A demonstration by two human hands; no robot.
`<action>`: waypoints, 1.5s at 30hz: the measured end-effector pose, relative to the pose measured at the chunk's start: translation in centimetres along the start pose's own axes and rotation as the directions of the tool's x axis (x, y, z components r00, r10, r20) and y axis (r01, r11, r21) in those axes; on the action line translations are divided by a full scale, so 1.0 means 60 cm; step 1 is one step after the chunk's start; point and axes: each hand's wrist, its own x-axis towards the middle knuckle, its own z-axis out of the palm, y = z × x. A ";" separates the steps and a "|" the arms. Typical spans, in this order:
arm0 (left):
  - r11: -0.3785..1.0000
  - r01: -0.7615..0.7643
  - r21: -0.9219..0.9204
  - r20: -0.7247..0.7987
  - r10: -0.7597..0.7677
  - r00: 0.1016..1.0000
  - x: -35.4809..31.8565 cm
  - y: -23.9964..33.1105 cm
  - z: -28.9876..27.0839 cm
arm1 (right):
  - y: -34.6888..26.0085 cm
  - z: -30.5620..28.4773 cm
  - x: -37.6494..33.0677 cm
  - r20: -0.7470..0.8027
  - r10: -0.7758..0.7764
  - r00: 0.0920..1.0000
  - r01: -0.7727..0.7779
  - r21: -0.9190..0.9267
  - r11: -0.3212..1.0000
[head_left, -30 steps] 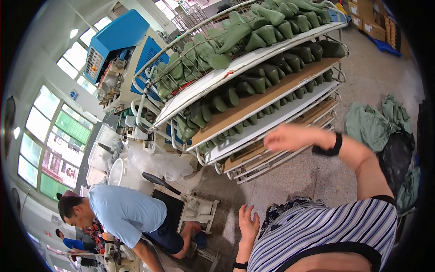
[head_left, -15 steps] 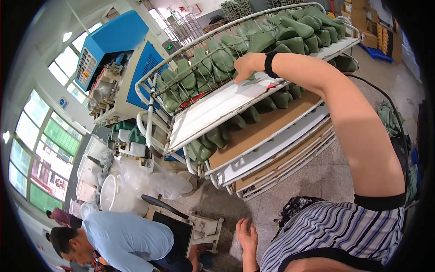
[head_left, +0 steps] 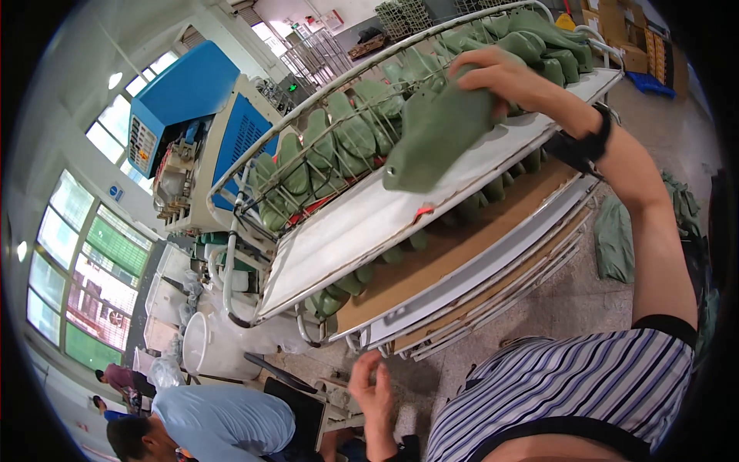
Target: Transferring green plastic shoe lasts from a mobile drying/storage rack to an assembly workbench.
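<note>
Over the rack's white top shelf (head_left: 323,258), my right hand (head_left: 512,77) grips a green shoe last (head_left: 439,135) by its upper end. The last hangs tilted, its other end pointing down and left, slightly blurred. Behind it, more green shoe lasts (head_left: 354,127) lean in a row against the wire rail, and others lie piled at the shelf's right end. My left hand (head_left: 375,389) is low in front of the rack, with nothing in it, its fingers loosely bent and apart.
Green lasts also stand on the brown lower shelf (head_left: 431,266). A blue and cream machine (head_left: 185,85) is at the left. A person in a light blue shirt (head_left: 223,420) bends over at lower left, near a white bucket (head_left: 208,343). Green sacks (head_left: 616,239) lie at the right.
My right hand has lifted a shoe last from the row and turned with it above the shelf. The left hand has moved a little left and up.
</note>
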 end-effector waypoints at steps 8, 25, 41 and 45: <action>0.849 -0.516 0.117 0.201 0.488 0.849 0.240 0.201 0.069 | 0.240 -0.149 -0.243 -0.353 0.118 0.928 0.063 0.462 0.885; 0.672 -0.547 0.498 0.638 0.143 0.757 0.548 0.345 0.578 | 0.554 0.036 -0.411 0.286 0.561 0.777 -0.465 0.862 0.204; 0.929 -0.070 0.363 0.618 -0.183 0.764 0.520 0.438 0.548 | 0.535 0.075 -0.404 0.706 0.300 0.642 -0.573 0.702 -0.423; 0.906 -0.112 0.408 0.524 -0.132 0.841 0.509 0.396 0.611 | 0.520 0.110 -0.383 0.798 0.238 0.553 -0.670 0.596 -0.443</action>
